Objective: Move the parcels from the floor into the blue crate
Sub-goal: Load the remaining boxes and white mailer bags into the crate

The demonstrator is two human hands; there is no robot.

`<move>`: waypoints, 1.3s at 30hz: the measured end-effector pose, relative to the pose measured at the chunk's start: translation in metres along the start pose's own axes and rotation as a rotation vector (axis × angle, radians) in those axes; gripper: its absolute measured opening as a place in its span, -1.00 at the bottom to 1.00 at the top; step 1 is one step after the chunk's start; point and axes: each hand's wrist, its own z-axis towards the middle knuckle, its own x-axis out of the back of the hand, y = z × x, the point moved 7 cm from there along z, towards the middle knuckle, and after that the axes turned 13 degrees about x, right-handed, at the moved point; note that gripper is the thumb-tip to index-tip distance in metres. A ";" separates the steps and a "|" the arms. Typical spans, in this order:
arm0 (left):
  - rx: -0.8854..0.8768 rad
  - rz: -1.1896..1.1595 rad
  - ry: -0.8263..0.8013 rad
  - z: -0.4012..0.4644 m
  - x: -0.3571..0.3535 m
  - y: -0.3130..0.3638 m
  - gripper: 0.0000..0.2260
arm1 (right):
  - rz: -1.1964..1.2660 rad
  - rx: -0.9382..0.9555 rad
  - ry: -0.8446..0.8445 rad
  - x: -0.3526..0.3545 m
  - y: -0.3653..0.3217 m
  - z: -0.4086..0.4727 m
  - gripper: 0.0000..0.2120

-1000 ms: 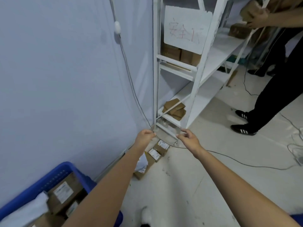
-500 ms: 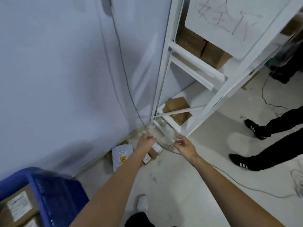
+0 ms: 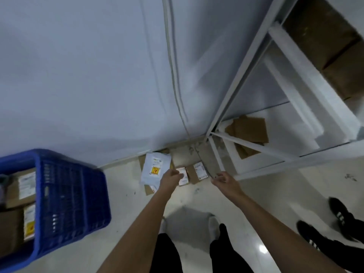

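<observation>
Parcels lie on the floor by the wall: a white mailer bag point(image 3: 154, 168) with a yellow sticker on top of a flat brown box, and two small brown boxes point(image 3: 197, 172) with white labels beside it. My left hand point(image 3: 170, 179) reaches down over the mailer's right edge and the nearer small box, empty, fingers loosely bent. My right hand point(image 3: 224, 181) hovers just right of the small boxes, fingers relaxed, holding nothing. The blue crate point(image 3: 65, 198) stands at the left with several labelled boxes inside.
A white metal shelf rack point(image 3: 246, 134) stands at the right with brown cardboard on its bottom shelf and boxes higher up. A cable point(image 3: 175, 85) runs down the wall to the floor. Another person's black shoes point(image 3: 338, 223) are at the right. My own legs are below.
The view tilted down and moved closer. Both hands dropped toward the parcels; the left now lies over the mailer's edge. The blue crate came further into view.
</observation>
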 end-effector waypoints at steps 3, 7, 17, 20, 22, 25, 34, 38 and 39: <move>0.023 -0.008 0.007 0.024 -0.030 -0.007 -0.70 | -0.064 0.004 -0.053 0.002 0.031 0.027 -0.55; 0.010 -0.058 0.008 0.089 -0.064 -0.027 -0.79 | -0.109 -0.016 -0.111 -0.025 0.086 0.084 -0.53; 0.016 -0.087 0.049 0.353 -0.138 -0.137 -0.72 | -0.499 0.099 -0.108 -0.185 0.255 0.277 -0.28; 0.014 -0.093 0.092 0.419 -0.154 -0.168 -0.74 | -0.541 0.126 -0.083 -0.220 0.303 0.329 -0.28; 0.013 -0.099 0.098 0.454 -0.167 -0.187 -0.75 | -0.588 0.145 -0.069 -0.238 0.325 0.363 -0.29; 0.056 -0.140 0.072 0.487 -0.183 -0.208 -0.77 | -0.716 0.186 -0.042 -0.255 0.334 0.402 -0.29; 0.140 -0.177 -0.015 0.495 -0.207 -0.262 -0.80 | -0.763 0.120 0.032 -0.272 0.341 0.420 -0.34; 0.186 -0.193 0.005 0.458 -0.179 -0.242 -0.77 | -0.642 0.053 0.021 -0.242 0.315 0.378 -0.39; 0.191 -0.198 0.014 0.447 -0.171 -0.230 -0.74 | -0.600 0.025 0.018 -0.235 0.307 0.364 -0.40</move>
